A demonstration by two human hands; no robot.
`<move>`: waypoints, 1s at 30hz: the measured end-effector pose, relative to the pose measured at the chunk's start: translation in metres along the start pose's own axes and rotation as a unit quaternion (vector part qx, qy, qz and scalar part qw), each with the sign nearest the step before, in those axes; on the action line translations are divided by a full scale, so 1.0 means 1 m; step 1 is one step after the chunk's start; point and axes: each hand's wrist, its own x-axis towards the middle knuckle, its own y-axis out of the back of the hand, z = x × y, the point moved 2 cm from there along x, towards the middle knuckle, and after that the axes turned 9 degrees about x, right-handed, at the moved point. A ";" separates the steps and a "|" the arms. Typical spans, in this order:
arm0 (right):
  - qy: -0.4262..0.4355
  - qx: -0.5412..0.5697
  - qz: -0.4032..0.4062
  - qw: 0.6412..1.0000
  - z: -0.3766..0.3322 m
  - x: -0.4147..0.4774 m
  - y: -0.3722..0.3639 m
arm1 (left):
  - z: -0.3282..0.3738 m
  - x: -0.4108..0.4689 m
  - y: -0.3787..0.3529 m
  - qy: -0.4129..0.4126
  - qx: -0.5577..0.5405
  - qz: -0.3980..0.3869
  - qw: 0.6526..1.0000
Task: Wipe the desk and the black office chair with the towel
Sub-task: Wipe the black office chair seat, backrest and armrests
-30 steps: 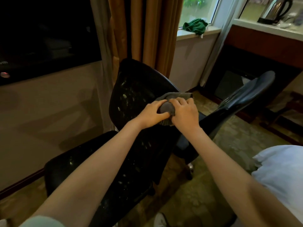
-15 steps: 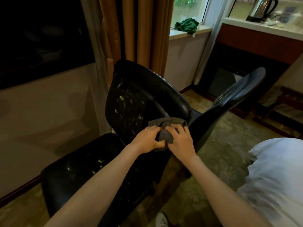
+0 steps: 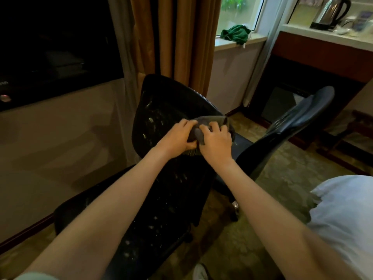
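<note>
Upward movement is recorded: both hands and the towel have been carried from the lower middle of the chair's backrest, where they were half a second ago, back to its upper right edge, close to the position noted a second ago. A repeated up-and-down stroke is inferred.

The left hand (image 3: 177, 136) is curled round the bunched grey towel (image 3: 210, 119) from the left. The right hand (image 3: 217, 141) is clenched on it from the right, fingers bent over the top. The towel is pressed against the backrest of the black chair (image 3: 161, 102), with a fold lying over the edge.

Pale specks are seen on the backrest left of the hands and lower down, so that area is judged unfinished. The table (image 3: 314, 36) at the upper right, under a kettle (image 3: 331, 13), is well apart from the towel. Whether it has been wiped cannot be told.
</note>
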 end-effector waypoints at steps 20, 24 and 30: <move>0.151 -0.011 -0.093 0.984 -0.067 0.028 -0.053 | -0.093 -0.042 -0.019 0.145 -0.141 0.029 0.979; 0.153 -0.040 -0.039 0.987 -0.060 0.076 -0.051 | -0.109 -0.003 -0.010 0.135 -0.126 0.030 0.982; 0.116 -0.073 -0.107 0.985 -0.041 0.079 -0.100 | -0.132 0.023 -0.052 0.159 -0.111 -0.069 0.979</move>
